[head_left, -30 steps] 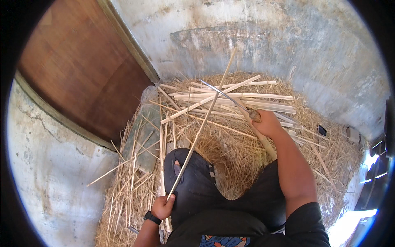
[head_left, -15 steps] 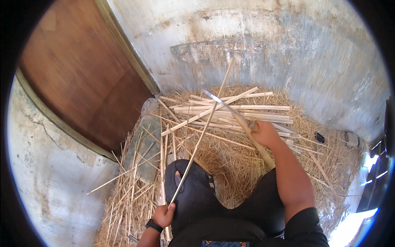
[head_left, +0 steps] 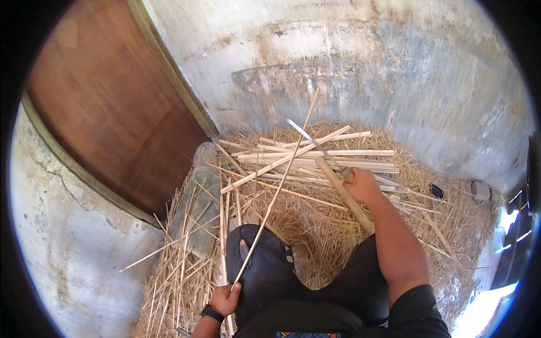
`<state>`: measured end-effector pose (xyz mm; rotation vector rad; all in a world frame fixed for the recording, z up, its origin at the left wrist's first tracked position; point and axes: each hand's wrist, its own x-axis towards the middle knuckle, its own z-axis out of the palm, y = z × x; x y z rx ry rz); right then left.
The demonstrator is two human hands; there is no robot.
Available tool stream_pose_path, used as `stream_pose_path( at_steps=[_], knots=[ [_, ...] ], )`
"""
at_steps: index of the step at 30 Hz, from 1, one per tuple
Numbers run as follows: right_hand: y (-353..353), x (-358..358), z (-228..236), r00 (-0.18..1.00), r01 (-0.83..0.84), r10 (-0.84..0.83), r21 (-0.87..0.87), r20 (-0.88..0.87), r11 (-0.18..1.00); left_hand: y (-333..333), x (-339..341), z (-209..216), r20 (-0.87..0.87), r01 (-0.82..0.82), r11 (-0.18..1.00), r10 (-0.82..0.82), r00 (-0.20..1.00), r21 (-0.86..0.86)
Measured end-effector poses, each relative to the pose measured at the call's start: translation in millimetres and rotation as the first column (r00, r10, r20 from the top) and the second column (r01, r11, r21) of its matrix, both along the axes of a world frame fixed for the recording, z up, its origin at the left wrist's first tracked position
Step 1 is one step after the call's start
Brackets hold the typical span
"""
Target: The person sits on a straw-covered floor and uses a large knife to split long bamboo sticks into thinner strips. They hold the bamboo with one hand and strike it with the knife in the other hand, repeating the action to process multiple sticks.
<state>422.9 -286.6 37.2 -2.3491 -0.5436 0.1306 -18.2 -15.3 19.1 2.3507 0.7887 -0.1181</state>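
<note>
Firstly, one stained plaster wall (head_left: 372,62), across the back. One brown door (head_left: 107,107), at left, in a weathered frame. One spread of straw-like shavings (head_left: 315,236), over the floor. One stack of pale split strips (head_left: 360,152), mostly lying crosswise near the wall. One long thin strip (head_left: 269,207), slanting from the left hand up over the stack. One thick pole (head_left: 349,200), slanting beside the right hand. One knife (head_left: 311,139), its blade crossing the strip's upper part; contact cannot be told. One right hand (head_left: 363,186), closed round the knife handle. One left hand (head_left: 226,298), gripping the strip's lower end. One black wristwatch (head_left: 212,313), on the left wrist.
</note>
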Motion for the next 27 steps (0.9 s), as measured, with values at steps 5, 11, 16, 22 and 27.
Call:
stream_pose_path(
  at_steps=[5,11,16,22,27],
  knots=[
    [21,-38,3,0.897,-0.375,0.412,-0.220,0.158,0.901,-1,-3,-3,-0.005,0.003,0.999,-0.003,1.000,-0.040],
    [15,-11,-10,0.949,-0.271,0.296,-0.193,0.112,0.943,-3,-3,4,-0.010,0.012,1.000,-0.012,1.000,0.020],
    [5,-1,-4,0.999,-0.020,0.020,0.003,0.035,1.000,1,-2,-1,0.000,-0.002,1.000,0.002,1.000,-0.005],
    [31,-51,12,0.810,-0.488,0.555,-0.306,0.189,0.817,2,-5,-3,0.013,-0.030,0.996,0.031,0.999,-0.086],
    [17,-19,-8,0.916,-0.340,0.362,-0.143,0.176,0.930,-3,-4,1,0.040,-0.012,1.000,0.013,0.999,-0.013]
  ],
)
